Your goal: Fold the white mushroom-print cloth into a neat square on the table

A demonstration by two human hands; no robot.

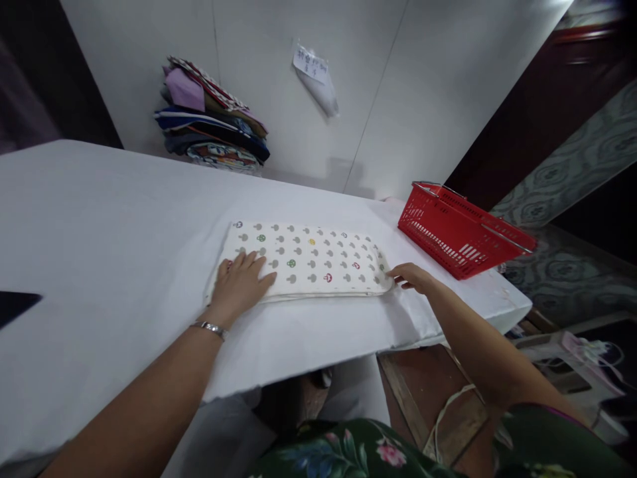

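Resting the left hand [243, 282], splayed, on the folded cloth [308, 255]; touching its right end with the right hand [414, 276] (pinched or not, cannot tell). Lying near the front edge of a white-covered table [124, 232]. Farther right, a red basket [455, 229]; beyond, a fabric stack [213, 129] by the pale wall [378, 60], then a paper note [311, 65] stuck up there.

One mushroom-print cloth [318, 262], one basket [448, 222]

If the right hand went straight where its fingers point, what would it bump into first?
The folded mushroom-print cloth, at its rounded end; the right hand's fingertips seem to be touching it.
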